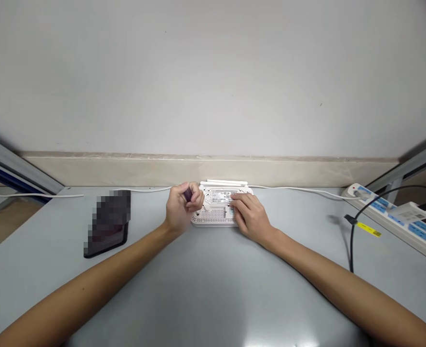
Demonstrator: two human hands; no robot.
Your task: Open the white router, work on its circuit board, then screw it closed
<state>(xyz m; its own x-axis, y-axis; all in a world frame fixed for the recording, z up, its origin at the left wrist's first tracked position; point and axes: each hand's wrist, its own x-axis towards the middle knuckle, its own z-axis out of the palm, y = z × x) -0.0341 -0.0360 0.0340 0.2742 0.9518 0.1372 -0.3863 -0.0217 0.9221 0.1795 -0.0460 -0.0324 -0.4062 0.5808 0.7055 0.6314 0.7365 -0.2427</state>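
A white router [213, 215] lies underside up near the back of the table, its printed label [218, 197] and vent holes showing. White antennas [226, 183] lie folded along its far side. My right hand [251, 215] grips the router's right part, fingers bent over the label side and thumb near the front. At the router's left end my left hand [184, 202] is raised and closed. A small dark purplish patch shows between its thumb and fingers; what it is I cannot make out.
A dark, partly pixelated phone [109, 224] lies on the left. White cables [303, 189] run along the back edge. At right are a power strip [390, 212] with a white adapter [410, 212], and a black cable [352, 246] with a yellow tag [368, 229]. A wall [213, 96] stands behind.
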